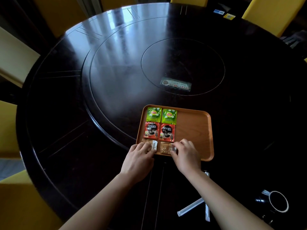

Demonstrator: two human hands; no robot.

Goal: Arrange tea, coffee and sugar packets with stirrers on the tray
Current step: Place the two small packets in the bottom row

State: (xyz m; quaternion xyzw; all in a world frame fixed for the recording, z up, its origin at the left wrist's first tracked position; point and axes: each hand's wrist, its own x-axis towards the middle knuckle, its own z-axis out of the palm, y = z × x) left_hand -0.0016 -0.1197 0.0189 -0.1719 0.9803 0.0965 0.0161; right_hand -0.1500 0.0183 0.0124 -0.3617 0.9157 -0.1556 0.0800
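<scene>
An orange wooden tray (194, 128) lies on the dark round table. On its left half, two green Lipton tea packets (154, 114) (169, 115) sit in the far row, with two red Nescafe coffee packets (150, 131) (167, 132) below them. Along the near edge lie two brown sugar packets (153, 145) (165, 147). My left hand (139, 158) rests its fingertips on the left sugar packet. My right hand (186, 155) touches the right sugar packet's right end. Two white wrapped stirrers (191, 207) (207, 211) lie crossed on the table near my right forearm, partly hidden by it.
A dark cup with a pale rim (278, 202) stands at the lower right. A small label card (176, 84) lies on the table's inner disc. Yellow chairs (272, 15) ring the table. The tray's right half is bare wood.
</scene>
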